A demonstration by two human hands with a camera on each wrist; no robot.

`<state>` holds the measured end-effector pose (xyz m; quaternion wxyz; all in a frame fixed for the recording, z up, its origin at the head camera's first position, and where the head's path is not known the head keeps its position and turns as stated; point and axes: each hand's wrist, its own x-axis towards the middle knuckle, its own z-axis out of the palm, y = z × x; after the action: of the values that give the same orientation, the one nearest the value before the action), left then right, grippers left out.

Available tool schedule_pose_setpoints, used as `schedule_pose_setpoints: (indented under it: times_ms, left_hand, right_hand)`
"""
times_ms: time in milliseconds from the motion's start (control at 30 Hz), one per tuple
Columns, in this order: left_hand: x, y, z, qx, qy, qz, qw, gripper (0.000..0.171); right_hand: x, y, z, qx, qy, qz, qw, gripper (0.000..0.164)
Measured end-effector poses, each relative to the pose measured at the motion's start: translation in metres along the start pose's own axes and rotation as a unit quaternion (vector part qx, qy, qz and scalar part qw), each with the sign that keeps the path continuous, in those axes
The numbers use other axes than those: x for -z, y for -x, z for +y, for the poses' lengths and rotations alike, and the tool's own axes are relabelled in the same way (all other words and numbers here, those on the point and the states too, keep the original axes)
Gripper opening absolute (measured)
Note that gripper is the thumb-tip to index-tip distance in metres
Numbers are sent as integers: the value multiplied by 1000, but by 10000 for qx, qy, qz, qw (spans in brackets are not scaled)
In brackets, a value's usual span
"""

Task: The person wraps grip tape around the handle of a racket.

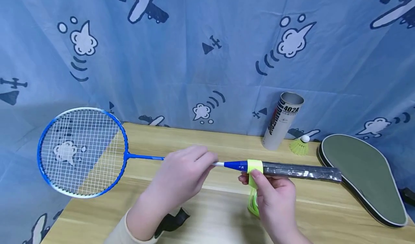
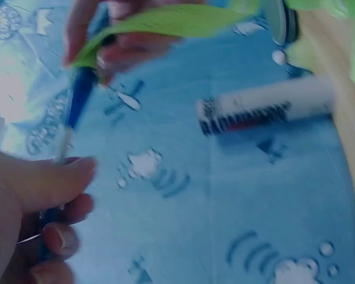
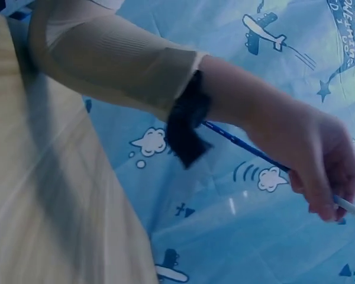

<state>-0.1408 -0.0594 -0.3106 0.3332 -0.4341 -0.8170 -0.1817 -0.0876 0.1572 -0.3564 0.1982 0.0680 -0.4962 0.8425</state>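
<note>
A badminton racket with a blue and white frame is held level above the table, its head at the left. My left hand grips the slim shaft; the left wrist view shows the thumb and curled fingers of this hand round it. My right hand pinches a yellow-green grip tape against the handle's upper end, beside the blue cone. The tape wraps the handle there, and its loose length hangs below, partly hidden behind the right hand. The rest of the handle is dark and shiny.
A white shuttlecock tube stands at the back of the wooden table. Next to it lies a yellow shuttlecock. An olive-green paddle case lies at the right. Behind hangs a blue patterned curtain.
</note>
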Motion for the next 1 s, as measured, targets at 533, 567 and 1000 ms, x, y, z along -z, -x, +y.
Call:
schedule_pose_setpoints:
  times_ms: [533, 567, 1000]
  left_hand:
    - [18, 14, -39, -773, -709, 2861, 9524, 17]
    - [20, 15, -40, -763, -674, 2818, 9541, 18]
    - [28, 22, -47, -910, -183, 2292, 9689, 21]
  right_hand:
    - [11, -20, -31, -660, 1674, -77, 9837, 14]
    - [12, -20, -33, -741, 1933, -178, 9782, 13]
    - [15, -20, -28, 338, 2028, 15, 9786, 17]
